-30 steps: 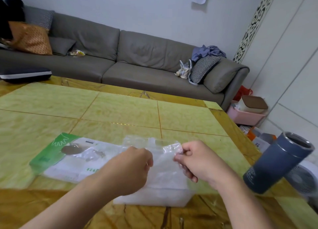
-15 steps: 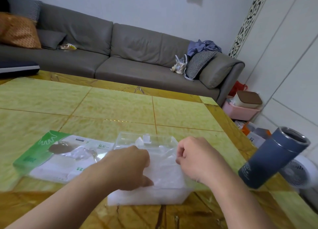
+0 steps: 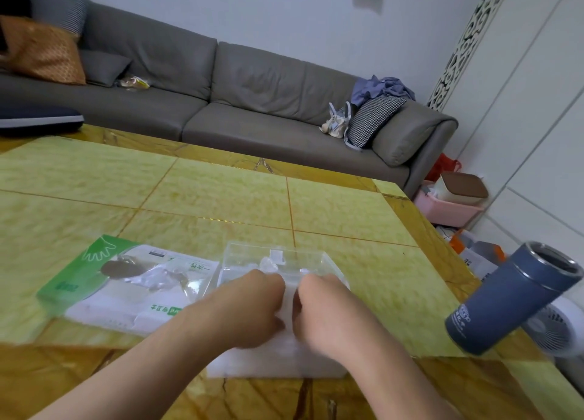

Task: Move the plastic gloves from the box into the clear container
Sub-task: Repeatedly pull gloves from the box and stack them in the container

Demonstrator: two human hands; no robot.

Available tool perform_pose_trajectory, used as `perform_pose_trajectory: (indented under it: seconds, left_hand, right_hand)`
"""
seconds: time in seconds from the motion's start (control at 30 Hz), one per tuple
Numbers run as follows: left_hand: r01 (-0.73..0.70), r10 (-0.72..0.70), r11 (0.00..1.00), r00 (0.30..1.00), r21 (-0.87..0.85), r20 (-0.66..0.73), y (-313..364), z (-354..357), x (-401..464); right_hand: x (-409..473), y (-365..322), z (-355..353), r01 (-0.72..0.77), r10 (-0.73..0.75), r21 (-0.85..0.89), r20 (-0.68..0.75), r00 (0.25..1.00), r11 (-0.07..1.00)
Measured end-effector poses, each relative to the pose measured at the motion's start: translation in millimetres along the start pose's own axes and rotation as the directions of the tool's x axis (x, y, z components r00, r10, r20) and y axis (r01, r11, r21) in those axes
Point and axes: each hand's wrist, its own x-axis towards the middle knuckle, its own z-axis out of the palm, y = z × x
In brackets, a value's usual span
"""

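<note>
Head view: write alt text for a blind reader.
Two hands, left and right, press plastic gloves into a clear container on a yellow table. A green glove box lies left, a blue cup right.

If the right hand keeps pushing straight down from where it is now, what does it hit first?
Most likely the plastic gloves piled in the clear container. The right hand sits over its opening with fingers curled, beside the left hand. Whether it already touches the stack is unclear; depth is hard to judge.
</note>
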Motion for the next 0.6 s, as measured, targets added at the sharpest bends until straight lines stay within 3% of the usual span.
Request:
perform_pose_trajectory:
  seconds: [0.27, 0.5, 0.6]
  left_hand:
    - [0.065, -0.05, 0.975, 0.996, 0.211, -0.076, 1.1, -1.9, -7.2]
    - [0.054, -0.058, 0.982, 0.998, 0.181, 0.016, 4.6, -3.9, -13.5]
    - [-0.002, 0.006, 0.981, 1.0, 0.193, -0.018, 12.7, -7.6, -17.7]
  right_hand:
    - [16.6, 9.9, 12.9, -0.099, 0.093, 0.057, 0.104, 0.99, 0.993]
    - [18.4, 7.7, 12.5, -0.076, 0.075, 0.001, 0.167, 0.983, 0.997]
    - [24.4, 2.9, 11.0, -0.1, 0.108, -0.046, 0.243, 0.964, 0.994]
